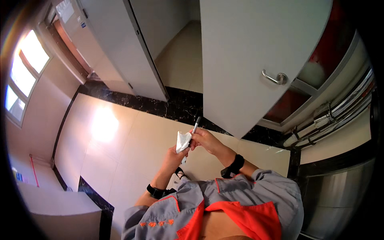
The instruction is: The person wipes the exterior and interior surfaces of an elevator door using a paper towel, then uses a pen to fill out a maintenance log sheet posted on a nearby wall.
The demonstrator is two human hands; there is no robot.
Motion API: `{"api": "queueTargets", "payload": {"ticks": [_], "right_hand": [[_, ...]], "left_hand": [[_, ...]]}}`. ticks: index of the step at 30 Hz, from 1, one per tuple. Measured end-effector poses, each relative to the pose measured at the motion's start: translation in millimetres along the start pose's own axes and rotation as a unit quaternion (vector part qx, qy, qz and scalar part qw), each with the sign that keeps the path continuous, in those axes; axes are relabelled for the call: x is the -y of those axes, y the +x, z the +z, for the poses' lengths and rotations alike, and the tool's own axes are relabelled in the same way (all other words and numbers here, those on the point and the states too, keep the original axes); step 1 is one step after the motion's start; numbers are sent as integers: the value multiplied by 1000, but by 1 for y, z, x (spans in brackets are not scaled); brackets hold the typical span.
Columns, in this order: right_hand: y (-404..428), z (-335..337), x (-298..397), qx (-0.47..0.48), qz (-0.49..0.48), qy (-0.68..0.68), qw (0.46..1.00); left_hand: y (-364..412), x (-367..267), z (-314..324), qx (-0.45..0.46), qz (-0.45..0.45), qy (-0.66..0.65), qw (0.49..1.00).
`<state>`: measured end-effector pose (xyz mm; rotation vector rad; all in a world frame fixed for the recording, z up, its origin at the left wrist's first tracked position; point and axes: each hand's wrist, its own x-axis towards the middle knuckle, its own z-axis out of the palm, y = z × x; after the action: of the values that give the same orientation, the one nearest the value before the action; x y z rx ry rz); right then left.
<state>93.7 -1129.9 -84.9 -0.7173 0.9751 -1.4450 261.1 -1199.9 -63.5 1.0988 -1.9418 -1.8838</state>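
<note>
Both my hands meet in front of my chest, above the tiled floor. My left hand [176, 155] is closed around a crumpled white tissue [183, 141], which pokes up above the thumb. Between the fingers of my right hand [204, 140] is a slim pen [196, 124], silver-grey with a dark upper end, tilted up and away from me. The pen's lower end is hidden by the fingers and the tissue. A small dark thing shows between the hands, too small to tell.
A light grey door [240, 60] with a metal lever handle [275, 77] stands open ahead. Left of it are grey panels [111, 39] and a dark marble threshold [144, 109]. Pipes [324, 120] run along the right wall. Bright windows [25, 78] are at the left.
</note>
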Motion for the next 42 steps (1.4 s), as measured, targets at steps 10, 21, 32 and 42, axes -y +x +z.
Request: {"api": "queueTargets", "payload": {"ticks": [10,21,32,42], "right_hand": [[206,5,66,-180,-84,5,980],[408,-55,139,-260,-108,69,957],[597,-179,269,-206,-273,35,939],[711,-264,345,-285,-310,71,904]], "left_hand": [[190,-73,-129,73,134,57,987],[393,-142,-198,100,57,-1,993],[537,-190,-260,81,-12,-39,996],[780,-217,-231,134,-52,-75,987]]}}
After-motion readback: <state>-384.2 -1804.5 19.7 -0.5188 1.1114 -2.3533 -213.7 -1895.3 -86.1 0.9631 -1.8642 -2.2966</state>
